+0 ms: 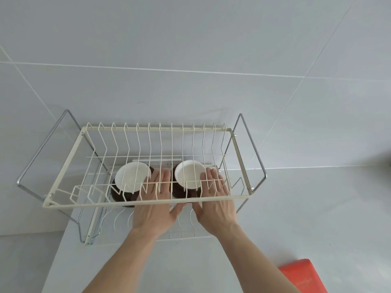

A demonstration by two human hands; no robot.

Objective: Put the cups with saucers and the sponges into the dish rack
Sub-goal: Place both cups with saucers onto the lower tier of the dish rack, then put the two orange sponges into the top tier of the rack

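Fingers (160, 176) of both hands lie flat and spread, gripping nothing, beside two cups (131, 178) mid-frame under the dish rack's (148, 203) upper tier; a careless withdrawal could topple them.

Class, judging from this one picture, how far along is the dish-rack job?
Done: nothing sits on the rack's upper tier. In hand: the left hand and right hand reach under it beside two cups, seemingly on the lower level. Left: sponges, none visible.
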